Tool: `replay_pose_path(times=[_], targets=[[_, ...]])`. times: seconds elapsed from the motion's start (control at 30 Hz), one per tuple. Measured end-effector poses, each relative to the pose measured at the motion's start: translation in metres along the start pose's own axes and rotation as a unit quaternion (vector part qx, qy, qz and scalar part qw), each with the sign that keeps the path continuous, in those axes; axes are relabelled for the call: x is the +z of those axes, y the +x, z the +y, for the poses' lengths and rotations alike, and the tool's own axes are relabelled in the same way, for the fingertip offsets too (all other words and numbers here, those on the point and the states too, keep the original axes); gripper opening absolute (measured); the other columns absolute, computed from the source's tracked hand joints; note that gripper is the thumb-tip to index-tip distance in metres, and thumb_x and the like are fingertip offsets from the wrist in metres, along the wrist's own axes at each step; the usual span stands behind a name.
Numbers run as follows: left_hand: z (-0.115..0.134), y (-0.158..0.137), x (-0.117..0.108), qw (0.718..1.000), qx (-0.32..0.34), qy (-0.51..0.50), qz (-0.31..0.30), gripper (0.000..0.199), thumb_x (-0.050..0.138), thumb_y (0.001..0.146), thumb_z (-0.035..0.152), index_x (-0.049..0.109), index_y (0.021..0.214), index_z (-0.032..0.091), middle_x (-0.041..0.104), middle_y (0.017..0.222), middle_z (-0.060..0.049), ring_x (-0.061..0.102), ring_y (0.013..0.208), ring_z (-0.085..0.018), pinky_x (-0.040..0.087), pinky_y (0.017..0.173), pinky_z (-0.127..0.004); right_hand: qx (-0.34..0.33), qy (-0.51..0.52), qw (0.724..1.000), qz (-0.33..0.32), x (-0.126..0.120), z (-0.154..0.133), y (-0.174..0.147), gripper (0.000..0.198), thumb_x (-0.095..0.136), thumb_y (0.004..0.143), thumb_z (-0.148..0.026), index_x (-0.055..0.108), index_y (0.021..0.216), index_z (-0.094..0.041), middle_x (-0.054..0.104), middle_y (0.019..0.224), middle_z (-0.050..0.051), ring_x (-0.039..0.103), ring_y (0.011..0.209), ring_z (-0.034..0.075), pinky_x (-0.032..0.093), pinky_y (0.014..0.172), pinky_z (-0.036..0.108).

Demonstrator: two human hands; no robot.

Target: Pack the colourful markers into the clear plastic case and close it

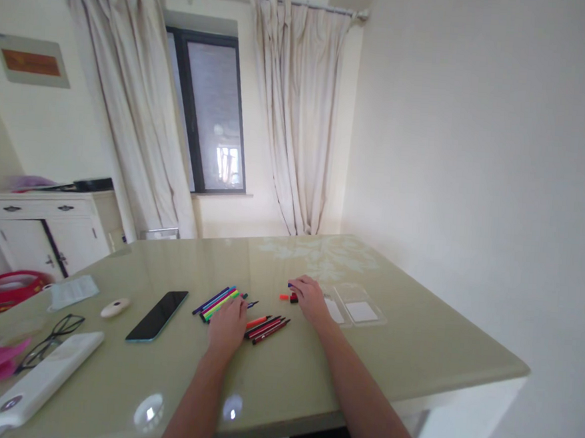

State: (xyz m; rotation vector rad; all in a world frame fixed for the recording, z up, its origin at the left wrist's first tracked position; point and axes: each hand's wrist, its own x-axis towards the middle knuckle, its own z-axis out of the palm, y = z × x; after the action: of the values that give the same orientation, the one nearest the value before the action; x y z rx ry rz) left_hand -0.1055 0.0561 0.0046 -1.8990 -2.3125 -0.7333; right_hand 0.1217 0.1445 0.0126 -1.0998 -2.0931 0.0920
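My left hand (229, 319) is closed on a blue marker (252, 304), whose bare tip points to the right. Beneath and beside that hand lie several capped markers (216, 303) in blue, purple, pink and green. Nearer to me, uncapped markers (267, 329) in orange and dark reds lie side by side with their tips to the right. The fingers of my right hand (309, 297) pinch a small blue cap (290, 285) above the table. Just below them rest an orange cap (284, 297) and a dark red cap (294, 298), partly hidden by my fingers.
An open clear plastic case (366, 311) with white inserts lies right of my right hand. Leftward on the glossy table (362, 364) are a phone (157, 316), a round cream object (114, 308), glasses (53, 339), a long white device (40, 381) and a face mask (73, 293).
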Motion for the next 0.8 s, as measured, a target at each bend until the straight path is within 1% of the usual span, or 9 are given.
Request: replay_pose_path(times=[0.13, 0.2, 0.27, 0.33, 0.43, 0.5, 0.63, 0.73, 0.8], targets=[[0.002, -0.001, 0.006, 0.998, 0.047, 0.007, -0.029, 0.029, 0.044, 0.1, 0.032, 0.068, 0.09, 0.019, 0.072, 0.099, -0.007, 0.066, 0.096, -0.022, 0.045, 0.084, -0.03, 0.009, -0.066, 0.995, -0.075, 0.01, -0.015, -0.002, 0.025, 0.054, 0.097, -0.02, 0.076, 0.109, -0.024, 0.07, 0.106, 0.007, 0.064, 0.096, 0.019, 0.044, 0.087, 0.028], [0.001, 0.0, 0.006, 0.998, 0.055, -0.005, -0.029, 0.032, 0.044, 0.1, 0.033, 0.07, 0.088, 0.019, 0.071, 0.098, -0.007, 0.066, 0.096, -0.021, 0.045, 0.086, -0.03, 0.014, -0.098, 0.989, -0.111, 0.012, -0.021, -0.002, 0.021, 0.057, 0.096, -0.022, 0.076, 0.105, -0.024, 0.071, 0.104, 0.007, 0.063, 0.099, 0.02, 0.042, 0.088, 0.029], [-0.001, 0.001, 0.005, 1.0, 0.025, -0.003, -0.002, 0.033, 0.041, 0.101, 0.031, 0.071, 0.096, 0.019, 0.071, 0.103, -0.009, 0.065, 0.099, -0.022, 0.046, 0.088, -0.031, 0.021, -0.12, 0.983, -0.137, 0.013, -0.024, -0.002, 0.018, 0.059, 0.096, -0.024, 0.075, 0.103, -0.023, 0.073, 0.103, 0.007, 0.063, 0.102, 0.021, 0.04, 0.088, 0.03], [-0.004, 0.002, 0.002, 0.999, -0.034, 0.021, 0.033, 0.034, 0.039, 0.101, 0.029, 0.07, 0.107, 0.019, 0.07, 0.11, -0.011, 0.064, 0.103, -0.025, 0.047, 0.088, -0.034, 0.03, -0.14, 0.978, -0.15, 0.013, -0.025, -0.002, 0.016, 0.06, 0.095, -0.024, 0.074, 0.102, -0.023, 0.073, 0.104, 0.007, 0.062, 0.102, 0.021, 0.038, 0.088, 0.03], [-0.009, 0.0, -0.002, 0.993, -0.096, 0.059, 0.041, 0.033, 0.043, 0.099, 0.032, 0.069, 0.113, 0.02, 0.069, 0.115, -0.013, 0.063, 0.107, -0.03, 0.049, 0.084, -0.039, 0.036, -0.166, 0.973, -0.157, 0.012, -0.024, -0.003, 0.014, 0.061, 0.095, -0.025, 0.073, 0.1, -0.021, 0.073, 0.104, 0.007, 0.061, 0.103, 0.021, 0.036, 0.087, 0.031], [-0.011, -0.002, -0.004, 0.992, -0.102, 0.068, 0.029, 0.031, 0.046, 0.097, 0.035, 0.071, 0.111, 0.022, 0.069, 0.115, -0.012, 0.061, 0.11, -0.031, 0.049, 0.084, -0.04, 0.035, -0.173, 0.972, -0.155, 0.012, -0.023, -0.003, 0.013, 0.061, 0.094, -0.025, 0.073, 0.098, -0.021, 0.072, 0.104, 0.008, 0.06, 0.105, 0.022, 0.036, 0.088, 0.031], [-0.013, -0.004, -0.007, 0.991, -0.118, 0.066, 0.003, 0.025, 0.054, 0.094, 0.036, 0.074, 0.105, 0.026, 0.069, 0.116, -0.01, 0.059, 0.113, -0.031, 0.049, 0.086, -0.041, 0.026, -0.158, 0.979, -0.125, 0.012, -0.024, -0.004, 0.013, 0.061, 0.095, -0.025, 0.073, 0.098, -0.02, 0.071, 0.104, 0.008, 0.059, 0.105, 0.022, 0.036, 0.089, 0.033], [-0.009, -0.003, -0.01, 0.993, -0.108, 0.05, 0.014, 0.023, 0.056, 0.093, 0.036, 0.074, 0.104, 0.026, 0.068, 0.117, -0.011, 0.058, 0.114, -0.032, 0.047, 0.088, -0.043, 0.005, -0.119, 0.988, -0.099, 0.012, -0.026, -0.004, 0.016, 0.059, 0.097, -0.027, 0.073, 0.1, -0.021, 0.071, 0.105, 0.008, 0.06, 0.105, 0.023, 0.039, 0.091, 0.034], [-0.003, -0.002, -0.01, 0.998, -0.06, 0.011, 0.032, 0.022, 0.054, 0.094, 0.034, 0.072, 0.104, 0.025, 0.068, 0.116, -0.01, 0.058, 0.114, -0.031, 0.046, 0.092, -0.043, -0.022, -0.078, 0.994, -0.076, 0.012, -0.03, -0.005, 0.02, 0.059, 0.098, -0.03, 0.071, 0.112, -0.022, 0.071, 0.111, 0.008, 0.06, 0.107, 0.023, 0.041, 0.093, 0.034]])
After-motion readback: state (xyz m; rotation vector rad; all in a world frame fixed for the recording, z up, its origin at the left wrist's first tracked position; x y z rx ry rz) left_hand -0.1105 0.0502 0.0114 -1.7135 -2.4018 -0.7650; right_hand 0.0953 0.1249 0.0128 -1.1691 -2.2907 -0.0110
